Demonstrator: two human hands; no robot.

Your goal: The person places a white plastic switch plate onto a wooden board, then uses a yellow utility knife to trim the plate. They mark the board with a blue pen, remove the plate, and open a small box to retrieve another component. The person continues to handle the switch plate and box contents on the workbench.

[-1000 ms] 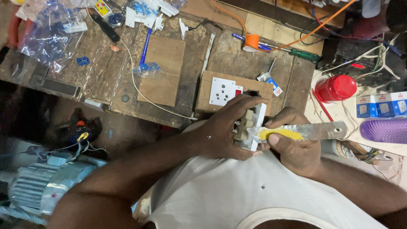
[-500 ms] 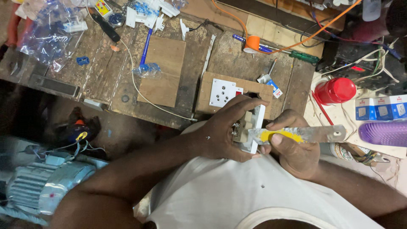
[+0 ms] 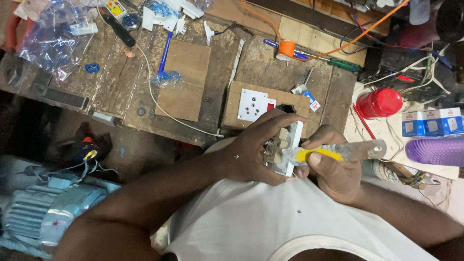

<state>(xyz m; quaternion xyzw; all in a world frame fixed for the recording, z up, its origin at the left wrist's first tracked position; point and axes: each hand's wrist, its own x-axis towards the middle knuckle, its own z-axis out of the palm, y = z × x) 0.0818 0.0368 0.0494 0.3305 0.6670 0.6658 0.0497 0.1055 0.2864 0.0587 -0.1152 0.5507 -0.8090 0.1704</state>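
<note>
Centre frame, the left hand (image 3: 251,154) is gripping a white switch module (image 3: 285,152) while the right hand (image 3: 333,169) is clutching a yellow-handled tool (image 3: 333,152), working its terminal; steadiness needed.

You hold a white switch module (image 3: 285,150) upright before your chest; a yellow-handled screwdriver (image 3: 333,152) lies level, its tip touching it.

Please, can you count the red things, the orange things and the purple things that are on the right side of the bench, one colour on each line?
Red: 1, the red can
Orange: 2, the orange cable and the orange tape roll
Purple: 1, the purple ridged object
Total: 4
</note>
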